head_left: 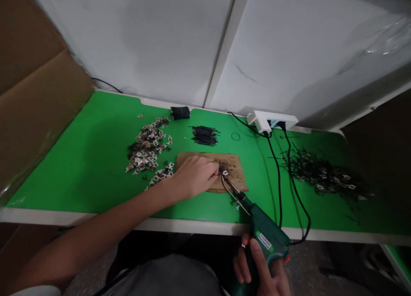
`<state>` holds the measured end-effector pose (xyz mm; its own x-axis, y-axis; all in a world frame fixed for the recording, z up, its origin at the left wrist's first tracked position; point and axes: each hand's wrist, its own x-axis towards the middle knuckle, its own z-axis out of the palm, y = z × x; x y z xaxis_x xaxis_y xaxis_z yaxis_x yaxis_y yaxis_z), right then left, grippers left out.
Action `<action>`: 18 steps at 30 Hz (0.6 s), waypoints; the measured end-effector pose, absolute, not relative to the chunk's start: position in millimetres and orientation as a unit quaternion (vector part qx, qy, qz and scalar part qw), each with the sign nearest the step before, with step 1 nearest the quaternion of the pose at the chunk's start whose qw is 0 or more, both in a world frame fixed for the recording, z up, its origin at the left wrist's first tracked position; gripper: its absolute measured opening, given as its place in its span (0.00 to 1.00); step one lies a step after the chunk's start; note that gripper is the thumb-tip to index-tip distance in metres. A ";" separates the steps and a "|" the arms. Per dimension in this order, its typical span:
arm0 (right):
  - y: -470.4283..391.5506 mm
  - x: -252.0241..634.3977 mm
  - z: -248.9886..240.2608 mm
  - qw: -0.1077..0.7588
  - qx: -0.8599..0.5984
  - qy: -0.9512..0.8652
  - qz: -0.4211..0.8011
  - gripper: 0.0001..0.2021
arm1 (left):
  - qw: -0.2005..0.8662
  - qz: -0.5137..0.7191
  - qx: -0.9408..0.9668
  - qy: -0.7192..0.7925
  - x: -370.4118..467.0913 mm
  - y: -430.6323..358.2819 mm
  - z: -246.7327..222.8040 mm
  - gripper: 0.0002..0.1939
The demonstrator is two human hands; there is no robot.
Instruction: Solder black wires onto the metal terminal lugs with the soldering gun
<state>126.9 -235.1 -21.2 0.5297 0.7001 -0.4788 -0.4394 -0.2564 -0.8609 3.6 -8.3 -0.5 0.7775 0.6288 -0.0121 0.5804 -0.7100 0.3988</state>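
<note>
Wrapping the right hand (pixel 268 272) around the handle of a green gun (pixel 268 229), fingers well curled. Angled up and inward, probably to bring the tip to a white part (pixel 225 173) on the brown board (pixel 236 164) without crowding the left hand (pixel 194 176). Closed to a pinch at the left fingertips, just beside the part, with the hand low over the board, likely for steadiness. Cannot tell for certain of any hold on the dark bit there. Laid within reach, seemingly for easy picking: parts (pixel 146 152) to the left, loose black wires (pixel 205 135) beyond the board, a bundle (pixel 180 113) behind. Kept apart on the right, perhaps against mixing, a dark tangle (pixel 321 174). Running from the power strip (pixel 289 121), cords (pixel 280 189) well right of the board.

Hidden partly by the left forearm, more parts (pixel 163 173). Cut off at the bottom edge, the lower handle. Too small to judge, any contact between tip and part; too dim, the tangle's far end.
</note>
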 end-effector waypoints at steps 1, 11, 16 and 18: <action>-235.2 126.9 -21.3 0.606 -0.636 -0.096 0.468 0.20 | 0.192 0.064 0.924 0.326 3.6 -8.3 -0.9 0.07; -233.9 123.9 -19.9 0.616 -0.629 -0.094 0.465 0.18 | 0.180 0.066 0.930 0.315 3.4 -9.8 -1.6 0.08; -236.3 121.2 -20.8 0.619 -0.627 -0.071 0.467 0.19 | 0.175 0.059 0.933 0.310 4.9 -10.0 1.0 0.10; -238.0 120.3 -22.9 0.620 -0.627 -0.066 0.466 0.18 | 0.174 0.061 0.933 0.310 5.3 -10.7 1.3 0.10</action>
<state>120.3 -238.0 -22.9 0.5563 0.6615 -0.5030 -0.4958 -0.2215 -0.8397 5.3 -10.7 1.3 0.8009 0.5988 0.0054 0.5565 -0.7476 0.3624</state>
